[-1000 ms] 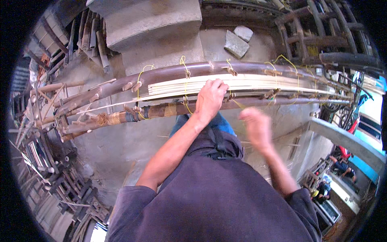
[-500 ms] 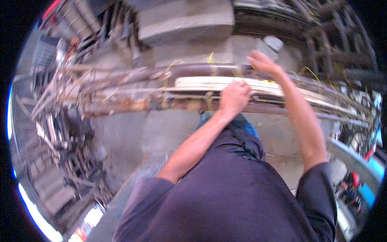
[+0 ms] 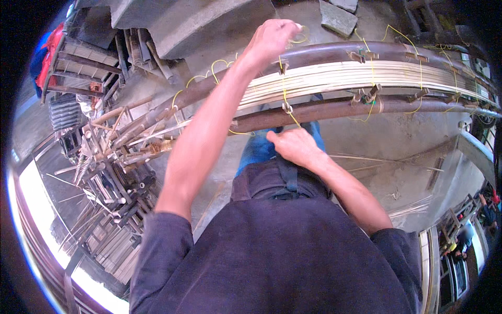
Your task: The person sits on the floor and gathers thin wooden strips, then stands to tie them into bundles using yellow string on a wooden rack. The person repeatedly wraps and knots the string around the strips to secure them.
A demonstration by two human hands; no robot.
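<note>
Pale, thin bamboo strips (image 3: 324,77) run side by side between a dark far pole (image 3: 324,54) and a dark near pole (image 3: 334,108). Yellow cord (image 3: 285,90) crosses the strips from one pole to the other. My left hand (image 3: 271,43) is raised over the far pole, closed on the cord, whose loose end curls at the fingertips. On the near side, just below the near pole, my right hand (image 3: 299,147) is closed in a pinch on the cord's near end. My left forearm covers part of the strips and far pole.
More yellow cords and small wooden pegs (image 3: 374,93) line both poles to the right. Concrete steps (image 3: 193,26) and stone blocks (image 3: 338,20) stand beyond. Bamboo pieces (image 3: 112,209) are heaped at left; a grey beam (image 3: 477,149) stands at right.
My left hand has risen from the strips to beyond the far pole. My right hand has come from the far side to the near pole's near side. The view has shifted.
</note>
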